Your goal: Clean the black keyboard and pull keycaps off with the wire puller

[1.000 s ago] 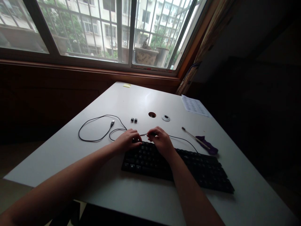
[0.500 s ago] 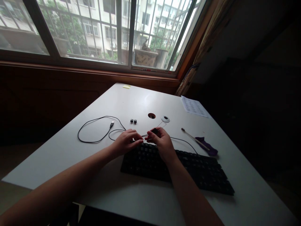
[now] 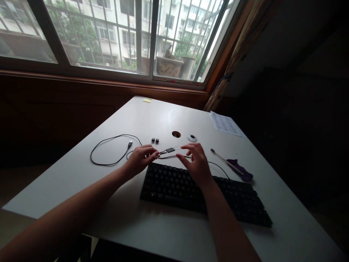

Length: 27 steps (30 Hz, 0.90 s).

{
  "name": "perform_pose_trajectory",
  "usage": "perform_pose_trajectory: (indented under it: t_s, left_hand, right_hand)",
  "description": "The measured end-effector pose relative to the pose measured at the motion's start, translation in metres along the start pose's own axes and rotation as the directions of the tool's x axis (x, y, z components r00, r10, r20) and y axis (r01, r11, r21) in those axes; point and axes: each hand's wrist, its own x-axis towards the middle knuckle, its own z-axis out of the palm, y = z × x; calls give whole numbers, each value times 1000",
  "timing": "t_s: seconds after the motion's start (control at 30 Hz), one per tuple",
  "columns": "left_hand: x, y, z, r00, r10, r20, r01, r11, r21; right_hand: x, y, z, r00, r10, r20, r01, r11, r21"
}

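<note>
My left hand [image 3: 143,156] pinches one end of a keycap puller [image 3: 170,150], a small dark body with thin wires sticking out to the right. It is held above the far edge of a black keyboard [image 3: 174,182]. My right hand [image 3: 196,160] is just right of the wire ends, thumb and fingers apart. Whether a fingertip touches the wire is too small to tell. My right forearm hides part of the keyboard. Two small black pieces like keycaps [image 3: 155,140] lie on the white table beyond my left hand.
A black USB cable [image 3: 109,164] loops at left. Behind the hands are a round table hole [image 3: 176,134] and its grey ring cover [image 3: 192,138]. A thin brush [image 3: 226,161] rests on a purple cloth [image 3: 241,171] at right. Printed paper [image 3: 226,123] lies at the far right.
The puller has passed from my right hand to my left, its wires still pointing right. My right hand has opened and moved slightly right; my left hand has shifted a little left.
</note>
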Motion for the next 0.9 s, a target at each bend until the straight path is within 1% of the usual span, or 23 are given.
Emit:
perform_pose_trajectory:
  t_s: [0.07,0.1,0.17,0.2,0.27,0.33,0.37,0.43,0.5,0.53,0.63,0.7,0.8,0.9]
  left_hand:
    - [0,2,-1,999,28,17,-28,999,-28]
    - [-1,3,-2,999,46,26,-45,998,-43]
    - [-2,7,-2,997,72,27,-70,995,-73]
    - [-2,9,-3,997,77,16,-75,993,-93]
    - [-3,13,-4,997,74,-16,-76,988,-138]
    - [-3,15,-6,997,62,-35,-67,982,-175]
    - [-2,15,-7,998,60,-35,-65,982,-178]
    - [-1,12,-7,998,67,-20,-69,989,-135]
    - [-1,6,-4,996,87,15,-86,995,-46]
    - [-1,1,-2,995,97,38,-97,995,2]
    - [-1,-11,6,986,132,98,-144,981,128]
    - [-2,-15,10,979,149,138,-173,967,187]
    - [-3,-17,12,971,144,191,-187,956,226]
    - [-3,-17,12,962,132,238,-189,954,234]
  right_hand:
    - [-1,-3,2,987,-122,102,128,991,-47]
    - [-2,-5,4,977,-155,144,166,984,-67]
    - [-4,-9,6,960,-181,213,197,979,-56]
    - [-5,-12,7,956,-177,233,187,982,-24]
    - [-6,-17,8,968,-127,217,112,991,78]
    - [-6,-20,10,985,-20,170,-15,979,204]
    - [-5,-21,11,986,44,161,-87,958,273]
    - [-5,-22,15,971,150,186,-213,895,393]
    - [-6,-21,19,953,199,230,-286,844,454]
    - [-6,-21,20,949,206,239,-298,836,462]
    - [-5,-19,23,949,224,221,-302,845,441]
    - [-5,-18,23,942,249,223,-324,846,423]
    - [-6,-13,24,923,294,250,-374,840,393]
    - [-8,-7,28,890,344,299,-443,808,388]
